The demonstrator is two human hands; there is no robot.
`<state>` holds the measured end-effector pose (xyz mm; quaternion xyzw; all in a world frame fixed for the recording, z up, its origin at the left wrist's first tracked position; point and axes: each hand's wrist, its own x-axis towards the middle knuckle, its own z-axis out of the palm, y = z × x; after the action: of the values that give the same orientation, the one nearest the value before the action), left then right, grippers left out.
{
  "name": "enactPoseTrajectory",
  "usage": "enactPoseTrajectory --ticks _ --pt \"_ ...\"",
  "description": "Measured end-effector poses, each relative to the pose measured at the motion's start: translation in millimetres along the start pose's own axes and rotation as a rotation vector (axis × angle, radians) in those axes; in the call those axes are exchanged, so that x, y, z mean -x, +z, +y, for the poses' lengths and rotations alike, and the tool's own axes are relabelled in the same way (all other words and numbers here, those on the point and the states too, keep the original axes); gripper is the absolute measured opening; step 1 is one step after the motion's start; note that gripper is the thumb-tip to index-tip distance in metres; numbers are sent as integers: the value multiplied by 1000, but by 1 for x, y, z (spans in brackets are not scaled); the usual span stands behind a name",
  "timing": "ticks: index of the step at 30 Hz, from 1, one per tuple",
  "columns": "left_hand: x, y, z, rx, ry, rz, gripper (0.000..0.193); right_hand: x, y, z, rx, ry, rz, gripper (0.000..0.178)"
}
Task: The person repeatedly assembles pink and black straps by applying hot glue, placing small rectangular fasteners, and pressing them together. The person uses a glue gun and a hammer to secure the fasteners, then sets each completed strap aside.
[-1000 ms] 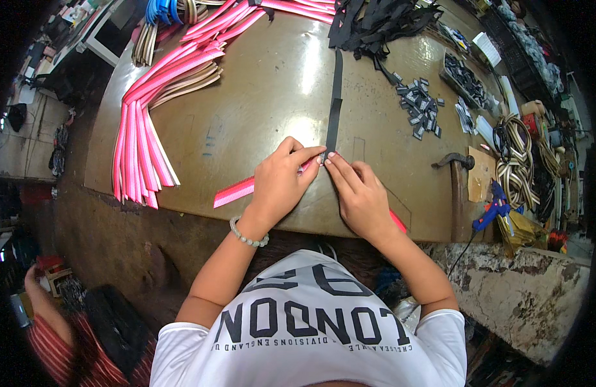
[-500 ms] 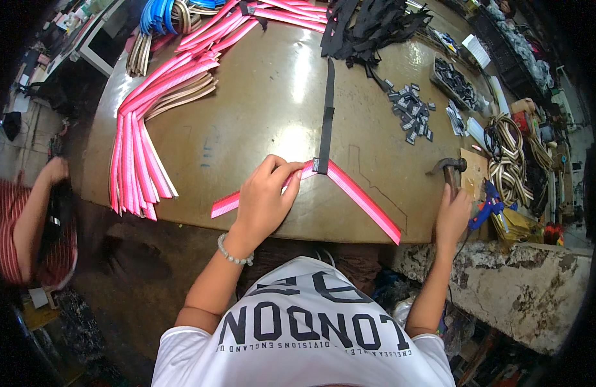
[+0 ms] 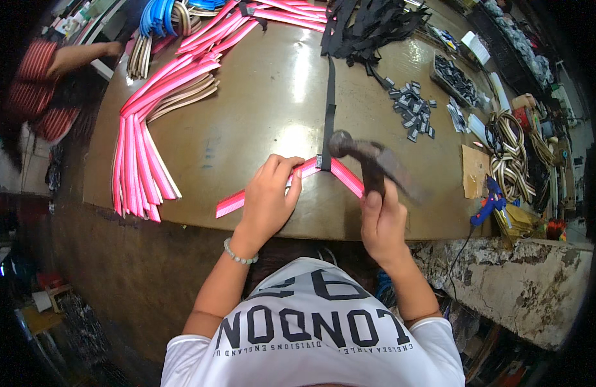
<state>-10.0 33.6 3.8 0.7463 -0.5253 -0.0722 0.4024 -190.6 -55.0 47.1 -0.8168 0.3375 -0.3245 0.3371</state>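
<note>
Pink strap: on the surface near its front edge, bent at the black strip; partly covered by the left hand, right end hidden behind the right hand.
Left grip: fingers and thumb on the strap; pinching or only pressing, cannot tell.
Right grip: clenched around the handle of the hammer; lower handle hidden by the hand.
Hammer head: just beside the black strip, claw end blurred; contact below cannot be made out.
Striped sleeve: another person's, upper left, partly lost in dark rim.
</note>
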Motion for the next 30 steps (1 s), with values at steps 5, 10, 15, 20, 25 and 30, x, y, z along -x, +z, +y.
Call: enactPoseTrajectory --ticks 5,10,15,20,25,30 --pt "-3 -3 3 -73 39 -56 23 -1 -17 7 338 253 -125 30" --pt "-7 -4 4 -168 35 -162 29 0 -81 79 496 215 366 41" --pt "-24 -15 7 -189 250 -276 24 2 -111 105 808 282 263 41" --pt "-16 -5 38 684 -11 -133 22 -16 -57 62 -360 335 -130 44" --pt "6 24 54 764 -337 -163 28 -43 13 30 -849 368 -396 24" --pt "17 1 60 482 111 81 28 -60 6 34 -268 371 -483 27"
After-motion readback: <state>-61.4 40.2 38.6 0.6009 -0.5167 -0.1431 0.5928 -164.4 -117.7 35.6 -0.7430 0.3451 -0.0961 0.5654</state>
